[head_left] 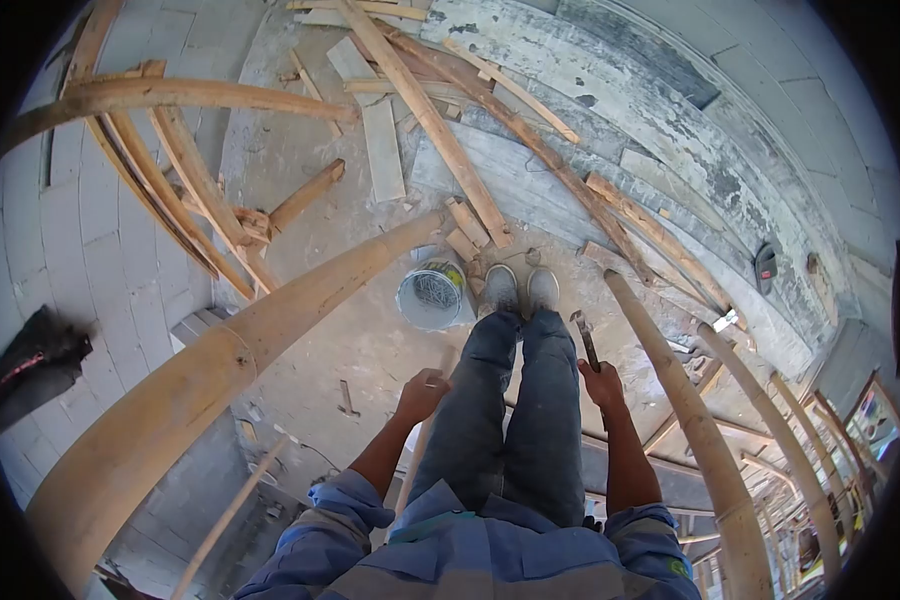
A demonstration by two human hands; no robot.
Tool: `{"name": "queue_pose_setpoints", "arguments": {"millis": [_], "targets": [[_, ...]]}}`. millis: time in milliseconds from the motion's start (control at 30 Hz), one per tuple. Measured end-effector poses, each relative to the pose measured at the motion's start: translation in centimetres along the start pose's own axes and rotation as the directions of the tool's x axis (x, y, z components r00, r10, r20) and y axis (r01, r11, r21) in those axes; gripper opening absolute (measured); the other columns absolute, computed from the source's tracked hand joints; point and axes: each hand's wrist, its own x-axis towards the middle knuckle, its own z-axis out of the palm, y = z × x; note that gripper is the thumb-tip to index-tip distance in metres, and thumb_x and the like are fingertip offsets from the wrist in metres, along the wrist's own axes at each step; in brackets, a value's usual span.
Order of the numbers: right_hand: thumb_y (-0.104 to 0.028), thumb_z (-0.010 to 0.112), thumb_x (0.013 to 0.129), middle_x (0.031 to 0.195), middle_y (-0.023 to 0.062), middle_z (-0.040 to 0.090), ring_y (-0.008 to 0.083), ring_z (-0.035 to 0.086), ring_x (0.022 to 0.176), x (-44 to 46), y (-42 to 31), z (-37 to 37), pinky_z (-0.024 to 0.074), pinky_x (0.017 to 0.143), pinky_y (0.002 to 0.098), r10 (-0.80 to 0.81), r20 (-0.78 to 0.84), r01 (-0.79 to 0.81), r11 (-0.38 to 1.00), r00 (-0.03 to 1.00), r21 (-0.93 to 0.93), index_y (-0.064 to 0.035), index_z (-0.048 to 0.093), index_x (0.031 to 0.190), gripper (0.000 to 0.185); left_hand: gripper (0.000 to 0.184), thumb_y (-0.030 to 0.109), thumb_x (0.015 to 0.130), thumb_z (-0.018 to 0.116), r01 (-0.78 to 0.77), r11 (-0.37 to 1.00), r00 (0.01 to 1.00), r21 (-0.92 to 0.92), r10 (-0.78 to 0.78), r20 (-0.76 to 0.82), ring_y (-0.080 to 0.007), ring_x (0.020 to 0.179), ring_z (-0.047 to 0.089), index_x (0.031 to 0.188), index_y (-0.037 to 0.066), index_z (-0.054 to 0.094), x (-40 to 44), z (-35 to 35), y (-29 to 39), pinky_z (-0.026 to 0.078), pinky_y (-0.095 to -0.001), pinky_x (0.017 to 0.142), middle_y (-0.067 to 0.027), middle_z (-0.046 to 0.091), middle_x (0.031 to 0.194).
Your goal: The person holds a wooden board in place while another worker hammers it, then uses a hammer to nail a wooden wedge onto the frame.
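Head view: right of centre, the right hand [600, 384] is wrapped around a hammer [590, 349] handle, long axis pointing up-frame, head above and slightly left. Farther off, left of centre, the left hand [423, 396] curls, contents unclear.

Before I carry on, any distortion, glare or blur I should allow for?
Head view: strong fisheye, corners black, the long beam at upper left looking bowed; light soft, no harsh glare on the hammer, which reads fairly clear in the right hand; fine detail at lower right hard to make out.
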Motion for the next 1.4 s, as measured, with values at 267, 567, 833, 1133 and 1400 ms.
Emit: {"name": "queue_pose_setpoints", "arguments": {"millis": [267, 567, 833, 1133, 1400], "targets": [[-0.061, 0.071, 0.085, 0.075, 0.0200, 0.069, 0.0325, 0.071, 0.075, 6.0, 3.0, 3.7, 0.0539, 0.070, 0.0462, 0.025, -0.005, -0.025, 0.999, 1.000, -0.025, 0.0047, 0.067, 0.085, 0.066, 0.056, 0.042, 0.087, 0.076, 0.024, 0.989, 0.999, -0.148, -0.020, 0.032, -0.0297, 0.099, 0.073, 0.120, -0.002, 0.065, 5.1, 6.1, -0.5, 0.055, -0.0378, 0.087, -0.0179, 0.075, 0.104], [-0.059, 0.069, 0.086, 0.076, 0.0200, 0.070, 0.0367, 0.072, 0.077, 7.9, 2.8, 7.0, 0.0530, 0.072, 0.0481, -0.119, 0.101, 0.128, 0.987, 0.988, -0.092, 0.0048, 0.068, 0.084, 0.064, 0.058, 0.041, 0.088, 0.076, 0.068, 0.974, 0.998, -0.216, -0.068, 0.008, -0.0290, 0.101, 0.073, 0.122, -0.004, 0.064, 7.1, 12.6, 0.3, 0.055, -0.0369, 0.089, -0.0178, 0.075, 0.105], [-0.061, 0.070, 0.083, 0.093, 0.0318, 0.071, 0.0445, 0.072, 0.095, 7.9, 4.5, 5.2, 0.0544, 0.083, 0.0494, -0.035, 0.153, 0.069, 0.973, 0.988, -0.222, 0.0106, 0.070, 0.090, 0.072, 0.058, 0.040, 0.088, 0.075, 0.087, 0.980, 0.995, -0.178, -0.075, 0.070, -0.0282, 0.104, 0.071, 0.127, 0.000, 0.062, 3.6, 13.8, 3.6, 0.054, -0.0371, 0.091, -0.0166, 0.074, 0.109], [-0.059, 0.075, 0.079, 0.121, 0.0366, 0.065, 0.0435, 0.065, 0.117, 7.0, 5.5, 8.0, 0.0507, 0.099, 0.0478, 0.087, 0.002, -0.083, 0.962, 0.996, -0.260, 0.0147, 0.062, 0.120, 0.085, 0.036, 0.035, 0.090, 0.066, -0.427, 0.602, 0.903, 0.675, 0.322, 0.284, -0.0354, 0.119, 0.060, 0.114, 0.009, 0.070, -0.9, 17.0, 3.6, 0.048, -0.0490, 0.100, -0.0116, 0.068, 0.109], [-0.057, 0.075, 0.079, 0.113, 0.0337, 0.069, 0.0467, 0.066, 0.112, 7.4, 1.8, 7.0, 0.0513, 0.097, 0.0492, 0.036, 0.211, 0.027, 0.958, 0.977, -0.286, 0.0108, 0.070, 0.110, 0.075, 0.020, 0.026, 0.089, 0.064, -0.499, 0.624, 0.866, 0.601, 0.367, 0.338, -0.0314, 0.106, 0.064, 0.101, 0.011, 0.069, -0.8, 19.0, 5.0, 0.051, -0.0496, 0.091, -0.0112, 0.067, 0.104]]}}
